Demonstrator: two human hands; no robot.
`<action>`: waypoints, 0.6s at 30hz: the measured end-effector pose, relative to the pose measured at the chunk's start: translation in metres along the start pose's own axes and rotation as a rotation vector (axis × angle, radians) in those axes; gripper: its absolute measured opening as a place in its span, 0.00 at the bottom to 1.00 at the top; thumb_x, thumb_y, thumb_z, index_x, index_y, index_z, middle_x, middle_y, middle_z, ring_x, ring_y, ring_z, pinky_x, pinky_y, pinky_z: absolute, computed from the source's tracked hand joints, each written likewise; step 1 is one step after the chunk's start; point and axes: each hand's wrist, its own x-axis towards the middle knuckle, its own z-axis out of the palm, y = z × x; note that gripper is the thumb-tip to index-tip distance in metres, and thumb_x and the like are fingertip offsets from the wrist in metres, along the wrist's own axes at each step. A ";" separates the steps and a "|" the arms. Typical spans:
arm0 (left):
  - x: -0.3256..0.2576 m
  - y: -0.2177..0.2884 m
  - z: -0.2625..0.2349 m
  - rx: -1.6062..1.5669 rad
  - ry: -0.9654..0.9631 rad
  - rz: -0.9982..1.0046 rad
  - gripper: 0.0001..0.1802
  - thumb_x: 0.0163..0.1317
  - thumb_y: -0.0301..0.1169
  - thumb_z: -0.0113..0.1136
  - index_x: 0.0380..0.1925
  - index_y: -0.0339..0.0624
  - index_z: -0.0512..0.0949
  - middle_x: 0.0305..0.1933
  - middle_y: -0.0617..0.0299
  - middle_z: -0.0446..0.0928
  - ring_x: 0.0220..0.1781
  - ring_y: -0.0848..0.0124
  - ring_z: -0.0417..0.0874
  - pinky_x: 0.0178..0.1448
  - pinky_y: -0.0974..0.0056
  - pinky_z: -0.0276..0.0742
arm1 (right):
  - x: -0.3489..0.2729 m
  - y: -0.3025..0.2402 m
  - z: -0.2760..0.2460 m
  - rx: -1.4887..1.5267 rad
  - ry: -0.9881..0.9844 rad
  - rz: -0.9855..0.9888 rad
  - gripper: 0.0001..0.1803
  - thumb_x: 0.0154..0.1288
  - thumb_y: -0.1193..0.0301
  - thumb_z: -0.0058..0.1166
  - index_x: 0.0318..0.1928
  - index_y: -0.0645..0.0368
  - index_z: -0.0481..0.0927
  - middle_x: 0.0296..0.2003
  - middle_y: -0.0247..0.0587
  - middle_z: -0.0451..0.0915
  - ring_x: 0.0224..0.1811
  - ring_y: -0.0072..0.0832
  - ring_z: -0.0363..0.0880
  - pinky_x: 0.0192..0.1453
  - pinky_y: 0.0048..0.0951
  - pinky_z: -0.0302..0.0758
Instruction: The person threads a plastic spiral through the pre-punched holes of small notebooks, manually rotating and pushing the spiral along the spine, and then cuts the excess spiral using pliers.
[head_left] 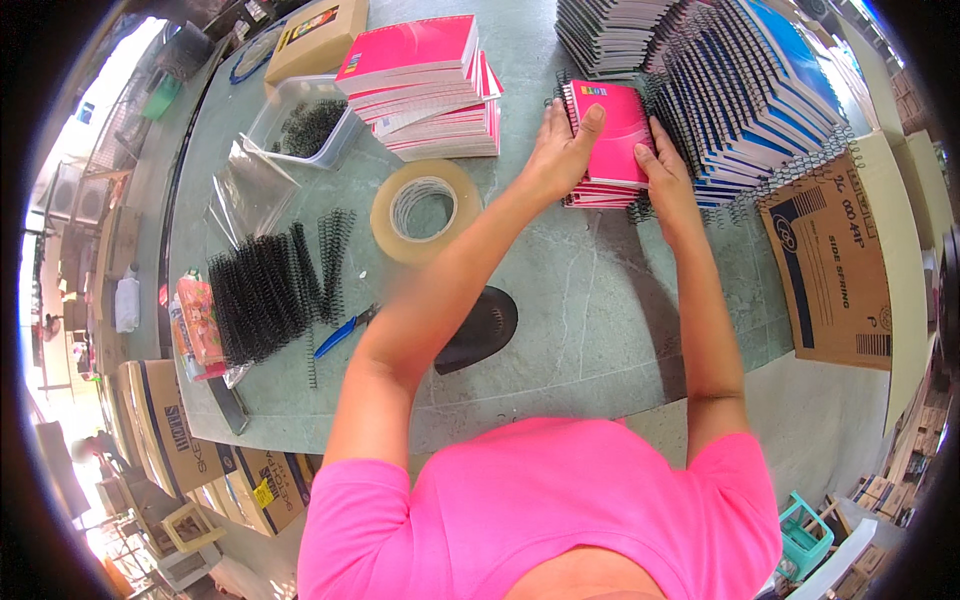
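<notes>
A pink spiral notebook [615,125] lies on top of a short pile of like ones [603,195] at the far right of centre. Its coil runs along the left edge. My left hand [567,152] grips that coil side, thumb on the cover. On the opposite edge my right hand [664,178] holds it, thumb near the lower corner; the fingertips under both edges are partly hidden. Close by on the right are stacked blue-covered spiral notebooks [745,110]. To the left stands a tall stack of pink pads [430,90] with no coils showing.
Left on the table [560,330] are a tape roll [385,215], black coils [262,295], blue-handled pliers [335,338], a clear tub [335,150] and a dark rounded pad [485,335]. A cardboard box [830,270] stands at the right edge.
</notes>
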 end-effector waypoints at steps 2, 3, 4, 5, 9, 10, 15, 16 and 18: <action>-0.004 0.008 -0.014 0.171 0.131 0.194 0.43 0.59 0.60 0.47 0.64 0.37 0.59 0.66 0.39 0.57 0.70 0.48 0.54 0.71 0.57 0.47 | -0.001 -0.005 -0.004 -0.215 0.002 -0.106 0.31 0.65 0.66 0.46 0.65 0.66 0.57 0.65 0.57 0.59 0.68 0.40 0.58 0.69 0.32 0.53; -0.014 0.026 -0.031 0.295 0.207 0.393 0.39 0.59 0.56 0.52 0.63 0.40 0.61 0.65 0.40 0.59 0.69 0.49 0.57 0.70 0.57 0.50 | -0.005 -0.015 -0.007 -0.338 0.070 -0.273 0.29 0.64 0.67 0.47 0.63 0.66 0.60 0.63 0.56 0.62 0.67 0.40 0.60 0.68 0.33 0.55; -0.020 0.043 -0.051 0.424 0.282 0.587 0.36 0.59 0.51 0.56 0.62 0.42 0.64 0.64 0.42 0.61 0.67 0.50 0.60 0.70 0.56 0.52 | -0.012 -0.030 -0.007 -0.455 0.134 -0.436 0.28 0.63 0.69 0.49 0.62 0.66 0.63 0.61 0.56 0.64 0.65 0.40 0.62 0.68 0.33 0.56; -0.018 0.052 -0.077 0.562 0.352 0.703 0.29 0.58 0.45 0.59 0.57 0.43 0.69 0.61 0.45 0.65 0.65 0.53 0.63 0.67 0.56 0.56 | -0.022 -0.047 -0.004 -0.565 0.186 -0.595 0.26 0.62 0.70 0.50 0.60 0.66 0.66 0.60 0.55 0.67 0.64 0.40 0.64 0.67 0.33 0.57; -0.003 0.069 -0.163 0.934 0.475 0.889 0.15 0.57 0.35 0.60 0.43 0.41 0.79 0.45 0.55 0.78 0.50 0.62 0.75 0.54 0.59 0.69 | -0.101 -0.153 0.013 0.525 -0.219 -0.486 0.09 0.60 0.72 0.54 0.39 0.64 0.79 0.37 0.43 0.79 0.33 0.31 0.77 0.38 0.27 0.75; -0.003 0.065 -0.175 0.923 0.437 0.839 0.16 0.55 0.35 0.60 0.41 0.40 0.79 0.44 0.53 0.78 0.50 0.58 0.75 0.54 0.56 0.69 | -0.111 -0.164 0.036 0.847 -0.290 -0.587 0.07 0.61 0.73 0.53 0.36 0.64 0.79 0.36 0.43 0.79 0.31 0.29 0.77 0.36 0.25 0.75; 0.003 0.049 -0.208 1.091 0.396 0.889 0.16 0.52 0.35 0.60 0.40 0.39 0.79 0.42 0.51 0.78 0.47 0.55 0.74 0.53 0.54 0.69 | -0.184 -0.232 0.046 1.868 -0.458 -0.153 0.09 0.62 0.79 0.50 0.24 0.62 0.76 0.25 0.45 0.77 0.18 0.23 0.71 0.19 0.18 0.65; 0.003 0.049 -0.203 1.115 0.377 0.893 0.16 0.52 0.34 0.60 0.40 0.39 0.79 0.42 0.51 0.78 0.47 0.55 0.74 0.53 0.54 0.69 | -0.188 -0.236 0.039 1.813 -0.430 -0.053 0.09 0.61 0.81 0.50 0.23 0.63 0.75 0.22 0.44 0.75 0.16 0.22 0.68 0.16 0.18 0.61; -0.002 0.041 -0.196 1.050 0.328 0.844 0.14 0.54 0.32 0.57 0.40 0.40 0.79 0.39 0.53 0.79 0.47 0.57 0.75 0.52 0.56 0.70 | -0.185 -0.241 0.044 1.683 -0.367 -0.064 0.08 0.58 0.84 0.48 0.22 0.66 0.72 0.18 0.44 0.72 0.11 0.20 0.62 0.12 0.17 0.54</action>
